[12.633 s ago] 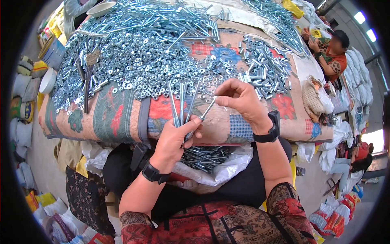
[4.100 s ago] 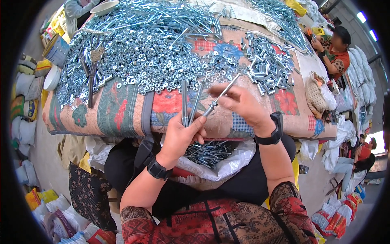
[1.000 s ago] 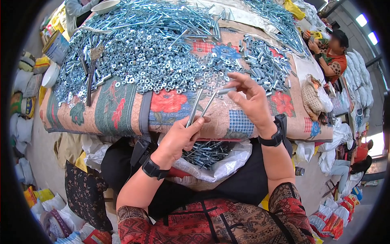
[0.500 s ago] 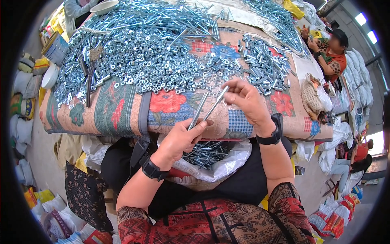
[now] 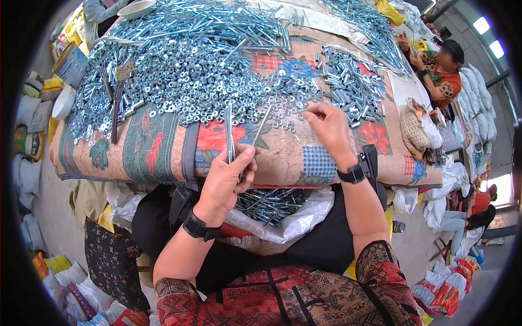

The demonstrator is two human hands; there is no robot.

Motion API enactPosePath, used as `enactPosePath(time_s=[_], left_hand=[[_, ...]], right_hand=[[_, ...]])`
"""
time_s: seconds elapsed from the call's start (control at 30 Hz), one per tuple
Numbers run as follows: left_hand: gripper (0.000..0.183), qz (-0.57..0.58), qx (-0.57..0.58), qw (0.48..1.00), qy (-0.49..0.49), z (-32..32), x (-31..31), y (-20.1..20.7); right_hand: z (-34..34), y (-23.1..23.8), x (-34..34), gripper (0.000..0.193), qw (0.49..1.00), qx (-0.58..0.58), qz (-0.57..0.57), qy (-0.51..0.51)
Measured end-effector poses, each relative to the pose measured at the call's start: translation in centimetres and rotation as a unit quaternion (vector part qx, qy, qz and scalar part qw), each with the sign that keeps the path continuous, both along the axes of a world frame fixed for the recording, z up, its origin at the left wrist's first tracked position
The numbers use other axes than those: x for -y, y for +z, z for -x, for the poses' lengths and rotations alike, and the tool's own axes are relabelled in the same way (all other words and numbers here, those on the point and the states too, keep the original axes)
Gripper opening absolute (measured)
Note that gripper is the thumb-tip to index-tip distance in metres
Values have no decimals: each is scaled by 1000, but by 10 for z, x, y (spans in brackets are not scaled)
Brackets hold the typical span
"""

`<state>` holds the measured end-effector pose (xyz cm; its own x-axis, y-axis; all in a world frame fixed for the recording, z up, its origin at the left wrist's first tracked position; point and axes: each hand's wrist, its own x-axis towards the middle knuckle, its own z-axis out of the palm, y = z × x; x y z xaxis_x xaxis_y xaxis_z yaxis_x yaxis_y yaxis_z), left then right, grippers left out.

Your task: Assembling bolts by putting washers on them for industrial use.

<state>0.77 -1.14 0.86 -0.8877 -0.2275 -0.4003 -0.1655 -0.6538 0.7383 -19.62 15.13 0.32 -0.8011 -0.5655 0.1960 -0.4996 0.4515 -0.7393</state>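
Over the near edge of the cloth-covered table, my left hand (image 5: 225,176) is closed around several long metal rods (image 5: 229,133) that stick up from the fist. One thinner rod leans to the right, apart from the others. My right hand (image 5: 331,133) is just right of the loose nuts (image 5: 288,114), with its fingers bent and the tips together. Whatever they may hold is too small to make out. Short metal sleeves (image 5: 353,89) are heaped beyond that hand. A large pile of nuts (image 5: 201,87) spreads to the left.
Long rods (image 5: 217,27) cover the far part of the table (image 5: 293,160). A white bag (image 5: 315,212) with assembled bolts (image 5: 266,204) lies open at my lap. A dark tool (image 5: 116,103) stands among the nuts. Another person (image 5: 446,70) works at the right; a knitted bag (image 5: 411,127) lies nearby.
My left hand has moved left and turned the rods more upright. My right hand has come away from the sleeved rod, and its fingers have curled in near the nuts.
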Motion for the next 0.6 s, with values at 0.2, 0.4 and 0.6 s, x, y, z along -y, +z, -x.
enactPosePath(time_s=[0.2,0.4,0.6], left_hand=[[17,-29,-15,999,29,-1,4,-5],[18,-34,-8,998,49,0,6,-7],[20,-24,3,999,47,0,7,-6]], right_hand=[[1,-16,8,15,968,-199,-134,-69],[17,-12,12,17,999,-7,-42,-7],[12,-20,26,17,968,-220,-117,40]])
